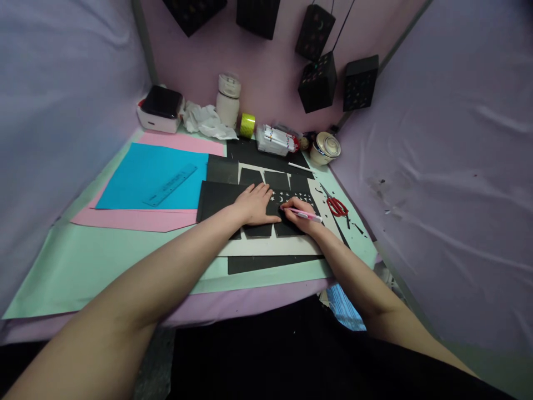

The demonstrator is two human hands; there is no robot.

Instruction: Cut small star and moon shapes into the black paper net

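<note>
My right hand (298, 214) is closed around a pink and white pen-shaped craft knife (307, 214), its tip down at a sheet of black card (220, 200). Stars and a crescent moon show as pale shapes in this card. My left hand (255, 204) lies flat on the card with the fingers spread, just left of the knife. Beneath the card is a white board (287, 247). The tip itself is too small to make out.
Red-handled scissors (337, 206) lie at right among black scraps. Blue paper (120, 178) with a clear ruler (170, 185) lies over pink paper (137, 221) at left. A bottle (227, 103), yellow tape (247, 125) and a lidded cup (326, 148) stand behind. Black boxes (318, 82) hang above.
</note>
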